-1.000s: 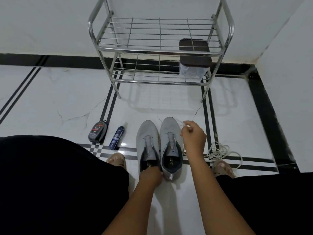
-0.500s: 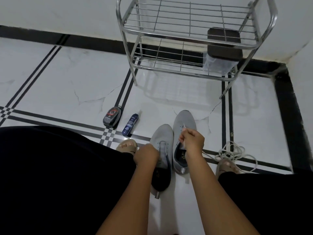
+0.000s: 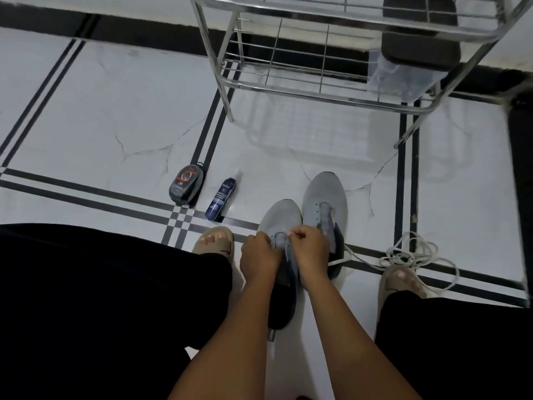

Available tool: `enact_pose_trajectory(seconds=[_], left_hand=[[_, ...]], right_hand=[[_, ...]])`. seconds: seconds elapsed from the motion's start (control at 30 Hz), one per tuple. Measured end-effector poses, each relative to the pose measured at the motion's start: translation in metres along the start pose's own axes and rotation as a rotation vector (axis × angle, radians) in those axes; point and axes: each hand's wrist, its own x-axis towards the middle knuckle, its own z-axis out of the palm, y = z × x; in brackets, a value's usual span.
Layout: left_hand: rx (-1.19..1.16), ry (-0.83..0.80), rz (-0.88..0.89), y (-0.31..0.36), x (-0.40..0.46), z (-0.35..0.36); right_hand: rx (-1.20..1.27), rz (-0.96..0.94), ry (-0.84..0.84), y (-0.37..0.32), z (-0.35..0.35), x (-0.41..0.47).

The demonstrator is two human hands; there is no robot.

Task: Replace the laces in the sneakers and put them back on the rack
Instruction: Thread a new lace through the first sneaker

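Two grey sneakers lie on the white floor between my feet. The left sneaker (image 3: 281, 216) sits nearer me; the right sneaker (image 3: 324, 194) lies further out, with no lace in its eyelets. My left hand (image 3: 259, 255) grips the left sneaker's side by the eyelets. My right hand (image 3: 310, 252) pinches a thin lace end over that shoe's tongue. A white lace (image 3: 415, 254) lies tangled on the floor at the right, with one strand running to the shoes.
A steel wire rack (image 3: 323, 93) stands ahead, with a dark-lidded clear box (image 3: 409, 59) on its lower shelf. A black polish sponge case (image 3: 186, 184) and a blue spray bottle (image 3: 220, 199) lie left of the shoes. My sandalled feet (image 3: 215, 242) flank the sneakers.
The left sneaker was pulled nearer me. My left hand moved from its heel up to the eyelets, and my right hand came across from the right sneaker to the left one.
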Motion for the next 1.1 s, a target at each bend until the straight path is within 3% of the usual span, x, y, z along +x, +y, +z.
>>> enact_pose_trajectory(seconds=[0.1,0.23,0.4,0.53,0.77,0.93,1.1], left_hand=[[0.014,0.042,0.005,-0.003,0.004,0.006],[0.035,0.072,0.030,-0.007,0.007,0.006],[-0.065,0.136,0.011,-0.009,0.007,0.009],[-0.125,0.145,-0.024,-0.010,0.007,0.010],[-0.132,0.150,-0.014,-0.008,0.003,0.009],[-0.085,0.197,0.058,-0.007,-0.003,0.009],[-0.095,0.215,0.096,-0.004,-0.009,0.013]], right_hand=[[-0.136,-0.079,0.006,-0.003,0.008,0.003],[-0.088,-0.103,0.049,-0.027,0.025,0.000],[0.182,0.195,0.162,0.002,0.010,0.006],[0.208,0.275,0.260,0.023,-0.011,0.009],[-0.113,-0.026,-0.057,0.017,0.009,-0.008],[-0.372,-0.038,-0.024,0.010,0.014,-0.010],[-0.217,0.055,0.041,0.015,0.019,-0.008]])
